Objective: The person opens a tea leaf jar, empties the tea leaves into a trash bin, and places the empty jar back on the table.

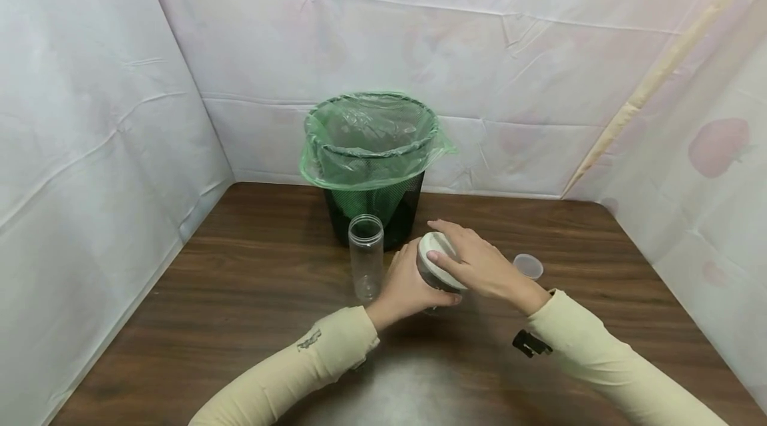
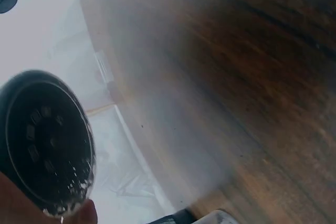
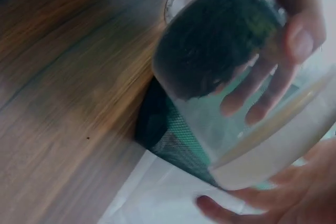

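Observation:
My left hand (image 1: 413, 283) grips a tilted clear jar (image 3: 189, 103) around its body. Dark stuff fills the lower part of the jar, and its round base (image 2: 50, 142) faces the left wrist camera. A whitish lid (image 1: 433, 249) covers the jar's mouth. Over this lid lies my right hand (image 1: 479, 263), its thumb across the top and its fingers along the far edge. Just left of my left hand, a clear lidless jar (image 1: 367, 266) stands upright on the table.
Behind the jars stands a black mesh bin (image 1: 413, 196) lined with a green plastic bag (image 1: 371, 176). A small translucent cap (image 1: 528, 265) lies on the wooden table (image 1: 252, 319), right of my right hand. White cloth walls (image 1: 252, 46) enclose the table.

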`<action>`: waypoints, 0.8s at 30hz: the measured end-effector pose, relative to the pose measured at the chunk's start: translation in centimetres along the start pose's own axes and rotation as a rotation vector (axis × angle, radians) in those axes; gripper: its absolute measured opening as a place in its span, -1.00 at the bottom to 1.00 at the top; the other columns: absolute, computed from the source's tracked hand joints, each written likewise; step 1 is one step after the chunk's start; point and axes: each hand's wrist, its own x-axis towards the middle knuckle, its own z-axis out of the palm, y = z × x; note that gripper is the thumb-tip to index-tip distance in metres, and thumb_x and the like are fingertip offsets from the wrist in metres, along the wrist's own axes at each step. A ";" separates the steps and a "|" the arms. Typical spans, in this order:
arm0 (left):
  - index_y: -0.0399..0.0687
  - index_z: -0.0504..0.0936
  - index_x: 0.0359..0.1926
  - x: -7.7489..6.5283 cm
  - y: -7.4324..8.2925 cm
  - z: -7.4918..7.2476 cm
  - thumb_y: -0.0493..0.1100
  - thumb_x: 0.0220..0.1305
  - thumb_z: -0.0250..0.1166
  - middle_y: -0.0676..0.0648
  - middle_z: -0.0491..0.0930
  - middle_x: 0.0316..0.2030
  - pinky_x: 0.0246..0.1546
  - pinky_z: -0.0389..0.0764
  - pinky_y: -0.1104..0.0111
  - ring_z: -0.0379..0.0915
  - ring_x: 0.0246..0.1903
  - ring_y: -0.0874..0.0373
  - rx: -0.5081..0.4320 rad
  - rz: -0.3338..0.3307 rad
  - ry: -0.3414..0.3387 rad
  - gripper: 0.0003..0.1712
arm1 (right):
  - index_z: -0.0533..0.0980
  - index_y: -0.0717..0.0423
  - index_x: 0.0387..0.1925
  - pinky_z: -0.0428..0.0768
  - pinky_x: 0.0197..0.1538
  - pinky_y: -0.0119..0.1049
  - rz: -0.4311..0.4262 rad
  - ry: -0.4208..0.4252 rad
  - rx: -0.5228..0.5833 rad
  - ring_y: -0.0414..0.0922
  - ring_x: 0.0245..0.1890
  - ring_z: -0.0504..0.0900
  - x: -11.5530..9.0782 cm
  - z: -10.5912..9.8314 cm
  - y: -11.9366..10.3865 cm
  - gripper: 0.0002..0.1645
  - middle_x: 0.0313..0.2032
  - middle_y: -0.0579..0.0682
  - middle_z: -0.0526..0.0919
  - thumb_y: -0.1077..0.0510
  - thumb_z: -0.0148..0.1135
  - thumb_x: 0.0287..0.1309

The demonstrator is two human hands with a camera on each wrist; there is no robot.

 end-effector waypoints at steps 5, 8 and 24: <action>-0.08 0.31 0.25 -0.3 0.3 -0.1 0.23 -0.46 0.60 0.04 0.46 0.00 -0.01 0.43 0.28 0.36 -0.04 0.12 0.119 0.054 0.023 0.18 | 0.22 -0.02 0.36 0.50 -0.12 -0.08 0.029 -0.014 -0.119 -0.02 0.01 0.39 -0.2 0.5 -0.5 -0.18 0.09 0.03 0.43 -0.36 0.03 0.22; -0.06 0.31 0.25 -0.4 0.4 -0.4 0.23 -0.47 0.61 0.05 0.46 0.00 0.01 0.42 0.29 0.36 -0.03 0.14 0.126 0.071 0.012 0.18 | 0.24 -0.01 0.33 0.50 -0.12 -0.14 -0.062 0.021 -0.134 -0.09 0.02 0.37 -0.4 0.6 -0.3 -0.23 0.09 -0.02 0.41 -0.29 0.08 0.22; 0.07 0.31 0.26 -0.6 0.5 -1.9 -0.05 -0.41 0.65 0.13 0.48 -0.05 -0.09 0.47 0.36 0.42 -0.11 0.24 -0.257 0.077 -0.228 0.10 | 0.35 0.05 0.26 0.53 -0.18 -0.22 -0.528 0.100 -0.086 -0.16 0.07 0.37 -0.5 0.3 1.6 -0.25 0.15 -0.08 0.39 -0.25 0.08 0.13</action>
